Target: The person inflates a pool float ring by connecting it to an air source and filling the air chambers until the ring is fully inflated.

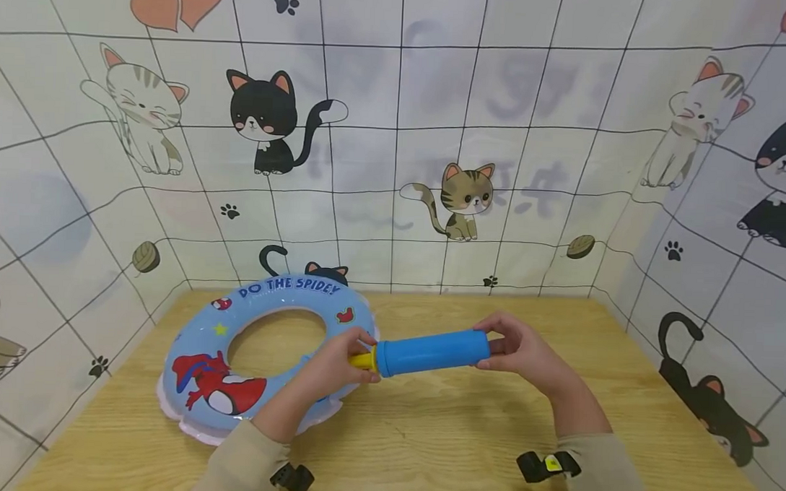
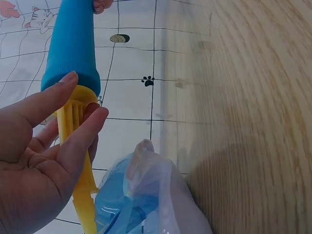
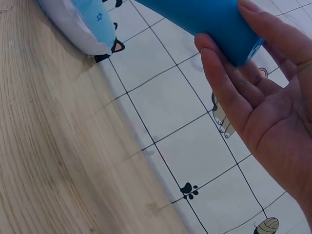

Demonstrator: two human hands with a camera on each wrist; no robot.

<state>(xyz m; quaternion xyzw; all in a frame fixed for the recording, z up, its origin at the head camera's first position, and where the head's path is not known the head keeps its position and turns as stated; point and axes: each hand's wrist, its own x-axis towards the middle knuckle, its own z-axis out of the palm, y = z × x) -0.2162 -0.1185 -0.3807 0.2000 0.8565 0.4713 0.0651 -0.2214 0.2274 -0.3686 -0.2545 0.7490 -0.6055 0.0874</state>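
A blue hand pump (image 1: 431,352) with a yellow shaft (image 2: 74,117) is held nearly level above the wooden table, between both hands. My left hand (image 1: 338,363) grips the yellow end, its thumb and fingers around the ribbed shaft just below the blue barrel. At the other end, my right hand (image 1: 522,351) pinches the blue barrel's flat end between thumb and fingers. Behind and left of the left hand lies an inflated light-blue swim ring (image 1: 274,295) printed with a red cartoon figure and lettering. The left forearm covers part of its near right side.
The wooden table (image 1: 425,442) runs back to a wall sheet (image 1: 370,151) printed with cats and grid lines. More of the same sheet stands at left and right. A black strap (image 1: 548,466) is on the right wrist, another (image 1: 292,479) on the left.
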